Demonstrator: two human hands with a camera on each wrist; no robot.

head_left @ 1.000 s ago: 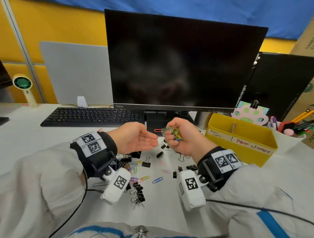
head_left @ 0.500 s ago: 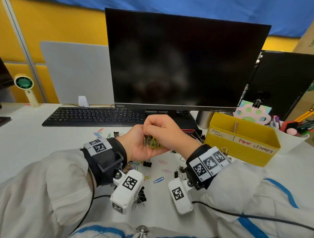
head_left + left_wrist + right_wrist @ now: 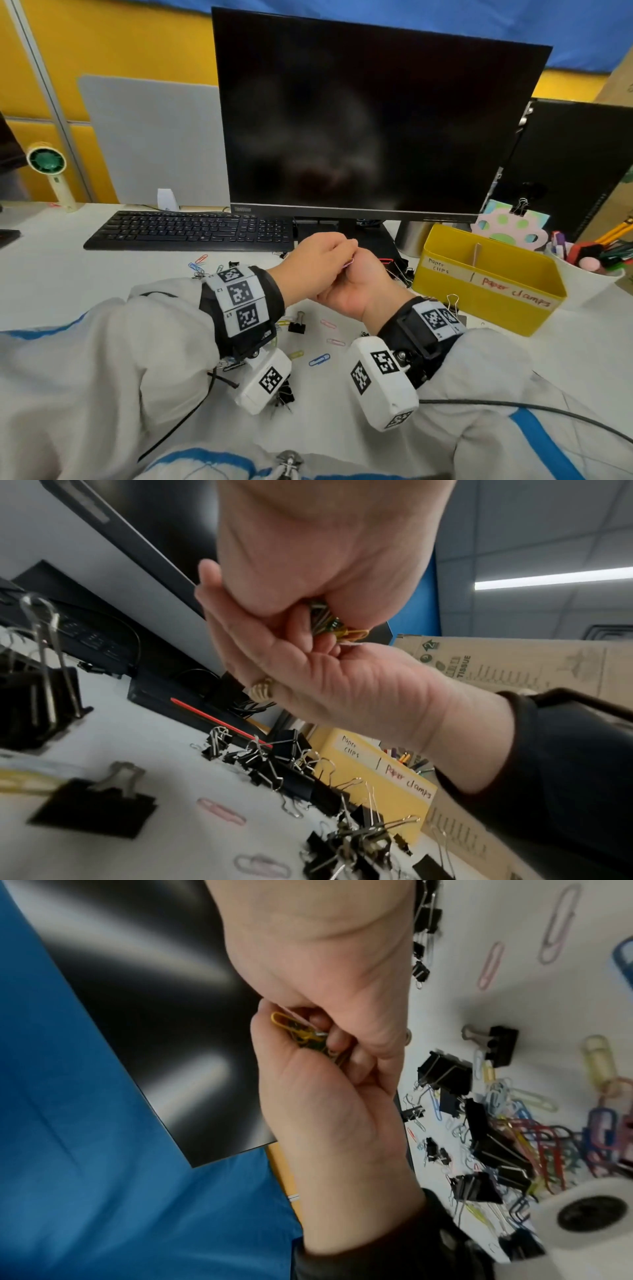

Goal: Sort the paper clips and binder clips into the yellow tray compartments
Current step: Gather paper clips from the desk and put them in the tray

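Observation:
My left hand point(image 3: 317, 265) and right hand point(image 3: 359, 287) are pressed together above the desk, in front of the monitor stand. Between them they grip a bunch of coloured paper clips point(image 3: 329, 623), also seen as a yellow and green bundle of paper clips point(image 3: 301, 1037). Only one pink clip tip point(image 3: 347, 263) shows from above. The yellow tray point(image 3: 486, 298), with compartments labelled for paper clips and paper clamps, stands to the right of my hands. Black binder clips point(image 3: 297, 325) and loose paper clips point(image 3: 319, 359) lie scattered on the desk under my wrists.
A dark monitor point(image 3: 370, 120) stands right behind my hands, with a black keyboard point(image 3: 188, 229) to its left. A white cup of pens point(image 3: 589, 274) sits beside the tray. A small fan point(image 3: 48, 164) is at the far left.
My hands, apart one second ago with the right holding the clips, have come together. The left hand now lies on top of the right, both closed round the bunch.

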